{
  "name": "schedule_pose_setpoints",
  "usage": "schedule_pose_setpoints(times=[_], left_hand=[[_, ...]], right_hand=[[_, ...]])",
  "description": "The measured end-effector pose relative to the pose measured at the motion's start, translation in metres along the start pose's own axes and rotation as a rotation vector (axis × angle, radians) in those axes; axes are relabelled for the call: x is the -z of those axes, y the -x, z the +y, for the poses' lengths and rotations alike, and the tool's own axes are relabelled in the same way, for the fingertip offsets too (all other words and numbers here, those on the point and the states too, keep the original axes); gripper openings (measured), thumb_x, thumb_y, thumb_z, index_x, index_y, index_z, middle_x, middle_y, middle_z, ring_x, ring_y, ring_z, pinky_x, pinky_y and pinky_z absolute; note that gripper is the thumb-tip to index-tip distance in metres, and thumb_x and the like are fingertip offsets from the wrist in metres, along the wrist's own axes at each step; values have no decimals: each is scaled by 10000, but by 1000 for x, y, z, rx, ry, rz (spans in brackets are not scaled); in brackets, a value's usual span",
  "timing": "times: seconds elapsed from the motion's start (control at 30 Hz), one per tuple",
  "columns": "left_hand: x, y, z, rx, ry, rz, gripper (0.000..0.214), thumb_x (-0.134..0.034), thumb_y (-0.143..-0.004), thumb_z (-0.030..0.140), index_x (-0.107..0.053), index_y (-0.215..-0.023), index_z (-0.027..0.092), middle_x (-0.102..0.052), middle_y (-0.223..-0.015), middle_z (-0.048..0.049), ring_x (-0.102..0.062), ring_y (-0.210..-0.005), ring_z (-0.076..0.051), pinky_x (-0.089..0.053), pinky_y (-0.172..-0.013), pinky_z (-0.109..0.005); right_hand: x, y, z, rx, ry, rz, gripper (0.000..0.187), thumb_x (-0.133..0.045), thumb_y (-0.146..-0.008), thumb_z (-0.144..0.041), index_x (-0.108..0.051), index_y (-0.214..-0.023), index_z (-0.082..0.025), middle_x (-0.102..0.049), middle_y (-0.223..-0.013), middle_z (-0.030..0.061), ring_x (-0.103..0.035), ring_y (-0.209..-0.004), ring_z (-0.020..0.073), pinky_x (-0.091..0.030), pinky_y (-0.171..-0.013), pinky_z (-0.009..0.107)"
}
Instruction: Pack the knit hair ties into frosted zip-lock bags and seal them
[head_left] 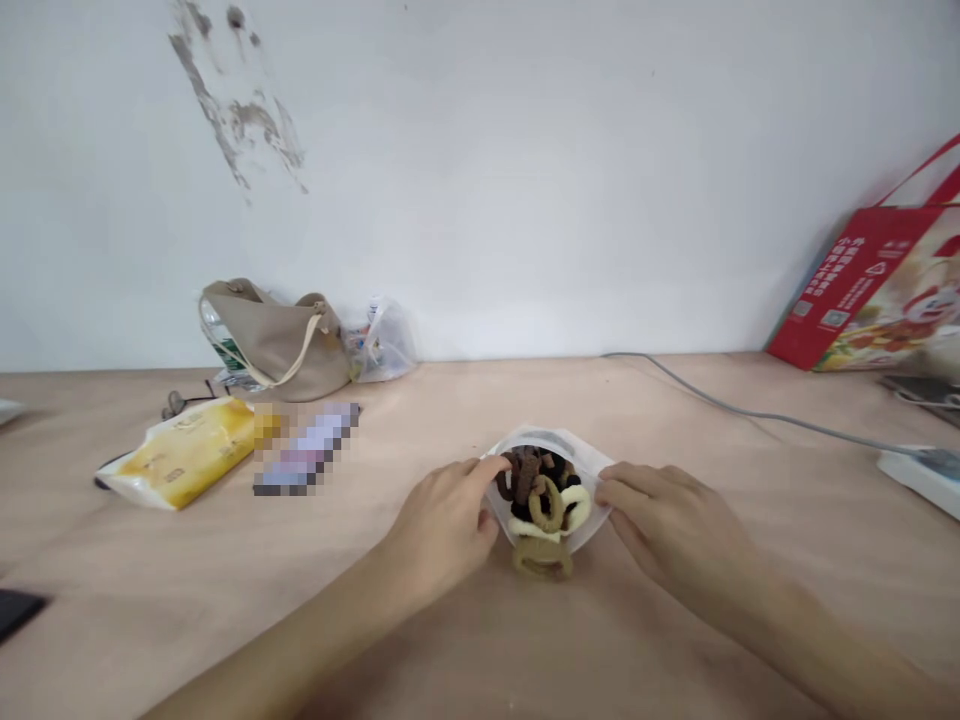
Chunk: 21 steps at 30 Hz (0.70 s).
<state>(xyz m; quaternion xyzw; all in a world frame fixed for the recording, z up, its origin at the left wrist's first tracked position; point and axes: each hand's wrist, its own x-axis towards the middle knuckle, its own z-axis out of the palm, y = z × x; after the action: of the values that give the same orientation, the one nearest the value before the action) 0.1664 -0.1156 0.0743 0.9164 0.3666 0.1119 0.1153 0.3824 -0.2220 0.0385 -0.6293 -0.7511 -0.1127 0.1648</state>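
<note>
The left hand (442,525) and right hand (675,530) are closest, with a clear plastic pouch (551,437) held open between them on the worktop (150,620), its rim pinched at each side by fingers (480,468) pressed together. Brown, black and cream fabric hair ties (536,482) are heaped inside. A beige hair tie (541,558) is touching the pouch's near edge. Farther off, a yellow packet (180,455) is laid at left, a beige shoulder bag (274,345) is set against the wall (525,180), and a red printed carrier bag (862,290) is leaned against it at far right.
</note>
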Motion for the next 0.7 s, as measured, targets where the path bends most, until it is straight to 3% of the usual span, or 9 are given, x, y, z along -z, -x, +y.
schedule_pose_setpoints(times=[0.07,0.2,0.3,0.37,0.43,0.5,0.57,0.6,0.7], left_hand=[[7,-1,-1,-7,41,18,461,-475,-719,53,-621,-1114,241,-693,-1020,-23,-631,-945,-215,-470,-864,-356],[26,-3,2,-52,191,65,318,-472,-756,104,-696,-952,217,-729,-903,8,-659,-826,-175,-480,-772,-267],[33,-4,3,-53,285,67,288,-439,-780,123,-711,-843,194,-731,-861,8,-656,-791,-157,-479,-716,-233],[33,-4,4,-54,328,25,279,-461,-761,137,-710,-871,198,-726,-884,6,-647,-808,-160,-481,-705,-234],[32,-4,5,-55,337,-7,284,-514,-727,158,-702,-935,203,-716,-929,0,-635,-818,-169,-484,-712,-249],[30,-3,6,-54,328,-10,271,-548,-716,173,-699,-939,205,-707,-929,-2,-625,-803,-168,-480,-716,-256],[29,-1,7,-53,332,-20,212,-533,-753,185,-704,-877,207,-704,-853,8,-620,-759,-156,-468,-676,-238],[29,-1,7,-50,338,-26,201,-518,-775,187,-705,-848,208,-701,-809,16,-619,-734,-148,-458,-652,-226],[32,1,10,-49,347,-43,198,-510,-783,168,-703,-790,209,-693,-732,36,-620,-690,-132,-436,-616,-204]], right_hand=[[10,-2,-1,-69,-183,-18,209,-426,-810,-103,-595,-840,-223,-658,-860,25,-602,-676,174,-456,-645,312],[26,-8,0,-222,-471,79,133,-461,-813,-188,-587,-800,-228,-635,-738,-12,-603,-663,149,-455,-581,243],[25,-10,3,-280,-543,76,155,-452,-857,-233,-603,-821,-227,-629,-681,-20,-603,-623,149,-458,-539,236],[21,-7,1,-279,-485,151,151,-449,-876,-235,-599,-882,-223,-649,-732,-1,-618,-650,161,-479,-563,256],[18,-1,-9,-192,-309,349,140,-464,-873,-203,-587,-939,-220,-665,-863,45,-630,-741,186,-497,-648,302],[12,8,-27,23,-137,514,145,-486,-853,-154,-587,-927,-227,-657,-943,70,-622,-799,202,-486,-733,345],[2,16,-50,306,-126,384,171,-467,-847,-121,-587,-847,-243,-668,-837,26,-610,-695,175,-483,-641,297],[-5,18,-61,375,-112,306,199,-473,-822,-81,-587,-813,-244,-672,-812,-3,-597,-643,154,-473,-597,270],[-27,19,-82,371,-37,155,112,-583,-742,-117,-600,-790,-216,-680,-788,-2,-591,-582,163,-453,-491,263]])
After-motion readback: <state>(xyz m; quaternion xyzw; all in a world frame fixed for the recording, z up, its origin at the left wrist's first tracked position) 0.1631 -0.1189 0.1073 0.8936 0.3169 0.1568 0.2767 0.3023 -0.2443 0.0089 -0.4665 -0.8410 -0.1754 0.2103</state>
